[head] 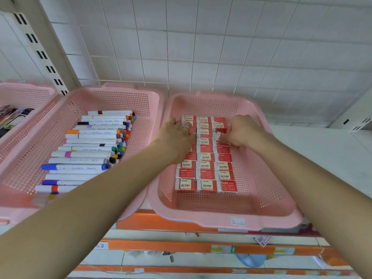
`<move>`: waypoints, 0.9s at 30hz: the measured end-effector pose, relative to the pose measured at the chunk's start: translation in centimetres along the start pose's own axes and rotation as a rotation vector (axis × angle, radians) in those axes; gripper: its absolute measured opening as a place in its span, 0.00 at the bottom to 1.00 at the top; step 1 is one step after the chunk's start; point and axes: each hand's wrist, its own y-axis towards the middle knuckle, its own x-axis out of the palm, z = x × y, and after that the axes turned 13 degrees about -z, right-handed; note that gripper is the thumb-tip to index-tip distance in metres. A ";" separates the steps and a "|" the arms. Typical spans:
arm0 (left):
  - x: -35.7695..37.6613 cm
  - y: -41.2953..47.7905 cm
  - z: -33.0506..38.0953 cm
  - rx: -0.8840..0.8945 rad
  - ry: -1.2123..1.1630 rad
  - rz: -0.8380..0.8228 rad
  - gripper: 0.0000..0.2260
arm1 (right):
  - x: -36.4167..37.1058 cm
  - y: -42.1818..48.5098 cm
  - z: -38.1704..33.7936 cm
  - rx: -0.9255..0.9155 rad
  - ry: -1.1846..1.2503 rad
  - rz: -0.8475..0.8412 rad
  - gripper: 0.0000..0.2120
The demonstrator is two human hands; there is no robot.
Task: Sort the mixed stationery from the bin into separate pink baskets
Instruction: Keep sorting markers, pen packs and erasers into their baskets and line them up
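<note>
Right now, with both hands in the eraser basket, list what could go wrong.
The left hand and right hand crowd the far rows; a nudge could knock the packed erasers out of line.
The right hand seems to pinch a loose eraser, which might drop crooked.
The eraser basket seems to overhang the shelf edge; pressing its front could tip it.

Marker basket (124,93) left, eraser basket (231,215) right, side by side on shelf (314,150); erasers (206,168) in 3 rows.

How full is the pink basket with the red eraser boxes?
Partly full. The eraser boxes lie in three columns in the pink basket; bare mesh shows on both sides and in front.
</note>
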 end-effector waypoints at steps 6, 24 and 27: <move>-0.2 0.1 0.3 0.028 -0.021 -0.002 0.28 | 0.6 1.1 0.5 -0.019 0.049 0.053 0.08; -1.3 1.6 -0.7 -0.025 -0.195 0.101 0.17 | 0.8 1.9 1.0 -0.223 -0.032 0.054 0.30; -1.2 3.0 -1.6 -0.084 -0.129 -0.014 0.17 | 1.1 2.1 0.9 -0.259 -0.025 -0.008 0.28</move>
